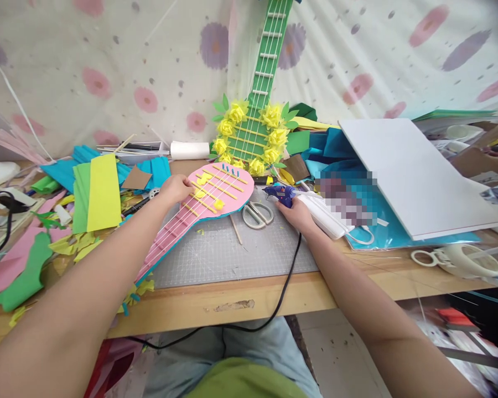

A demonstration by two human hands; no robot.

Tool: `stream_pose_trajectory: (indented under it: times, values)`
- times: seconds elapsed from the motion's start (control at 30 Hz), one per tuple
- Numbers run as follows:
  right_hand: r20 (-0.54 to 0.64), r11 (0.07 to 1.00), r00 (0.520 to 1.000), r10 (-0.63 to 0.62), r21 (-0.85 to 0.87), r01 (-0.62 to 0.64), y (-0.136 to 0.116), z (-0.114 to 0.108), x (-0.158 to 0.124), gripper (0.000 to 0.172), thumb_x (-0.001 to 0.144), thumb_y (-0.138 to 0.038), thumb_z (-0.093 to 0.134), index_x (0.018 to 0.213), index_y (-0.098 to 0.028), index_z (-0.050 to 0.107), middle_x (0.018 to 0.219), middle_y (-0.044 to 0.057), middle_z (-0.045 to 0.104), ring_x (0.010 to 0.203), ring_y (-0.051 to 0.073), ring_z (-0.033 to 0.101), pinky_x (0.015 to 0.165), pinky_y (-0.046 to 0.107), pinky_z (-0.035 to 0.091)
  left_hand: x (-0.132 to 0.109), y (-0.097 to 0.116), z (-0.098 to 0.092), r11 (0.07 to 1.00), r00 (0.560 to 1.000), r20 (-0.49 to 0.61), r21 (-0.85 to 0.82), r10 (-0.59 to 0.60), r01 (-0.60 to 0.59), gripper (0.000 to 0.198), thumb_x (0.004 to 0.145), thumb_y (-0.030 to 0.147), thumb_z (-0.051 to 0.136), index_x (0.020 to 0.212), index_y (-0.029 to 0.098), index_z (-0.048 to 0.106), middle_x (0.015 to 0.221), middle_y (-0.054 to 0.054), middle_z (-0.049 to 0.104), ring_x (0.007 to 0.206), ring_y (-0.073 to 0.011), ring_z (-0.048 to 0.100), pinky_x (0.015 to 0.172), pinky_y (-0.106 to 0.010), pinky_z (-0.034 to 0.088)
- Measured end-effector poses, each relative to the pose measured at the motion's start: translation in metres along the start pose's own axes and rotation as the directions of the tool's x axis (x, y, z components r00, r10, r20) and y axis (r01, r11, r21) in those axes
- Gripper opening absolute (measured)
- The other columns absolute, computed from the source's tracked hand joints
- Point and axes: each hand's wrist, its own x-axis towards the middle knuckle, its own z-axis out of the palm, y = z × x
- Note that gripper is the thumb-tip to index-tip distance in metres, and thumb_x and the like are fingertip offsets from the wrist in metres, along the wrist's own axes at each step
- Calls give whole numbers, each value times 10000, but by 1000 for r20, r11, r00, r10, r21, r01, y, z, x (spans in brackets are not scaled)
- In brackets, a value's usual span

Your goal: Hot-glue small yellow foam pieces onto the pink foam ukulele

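Observation:
A pink guitar-shaped craft piece [236, 190] with yellow strips, white strings and a blue edge lies at a slant over the grey cutting mat [216, 254]. My left hand [176, 189] is at the left side of its round body, fingers pinched close to a small yellow piece [200, 194]. What is between those fingertips is hidden. In my right hand [297, 214] is a blue glue gun [281, 193], its nozzle pointing left. White-handled scissors [258, 215] and a thin stick [236, 229] lie between the craft and my right hand.
A green paper guitar [249, 135] with yellow flowers leans against the curtain. Coloured paper scraps [103, 193] crowd the left. To the right are a white power strip [323, 215], a white board [410, 177] and a tape dispenser [460, 260]. A black cord [288, 282] hangs over the table edge.

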Motion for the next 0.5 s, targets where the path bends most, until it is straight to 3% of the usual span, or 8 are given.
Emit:
stream_pose_trajectory:
  times: [0.17,0.33,0.4,0.5]
  values:
    - [-27,1000,1000,-16,8,17,2,1,1,342,818,-436,541,968,-141,628,946,135,695,904,276,649,740,335,472,-6,17,21,985,996,-74,-164,41,-52,325,558,398,757,587,211,493,647,-32,608,799,-238,622,734,-413,461]
    - [-24,1000,1000,-16,1,16,3,1,2,358,817,-434,539,996,-135,623,953,136,693,906,279,645,747,341,470,-6,23,33,946,990,-128,-311,56,-94,284,605,369,767,681,175,574,693,-43,632,819,-241,624,745,-445,455]
    - [-11,1000,1000,-17,7,17,3,1,1,369,821,-439,532,1002,-129,620,960,142,691,913,283,643,753,345,467,-5,15,29,938,989,-142,-333,48,-93,282,648,354,759,782,151,616,783,-55,653,849,-240,620,759,-446,470]
    - [-4,1000,1000,-17,8,17,3,0,0,364,827,-430,526,1004,-126,619,967,146,689,924,282,643,763,343,463,-4,1,20,924,983,-180,-367,41,-106,356,810,363,635,1082,137,596,1073,-93,622,958,-220,600,809,-427,507]
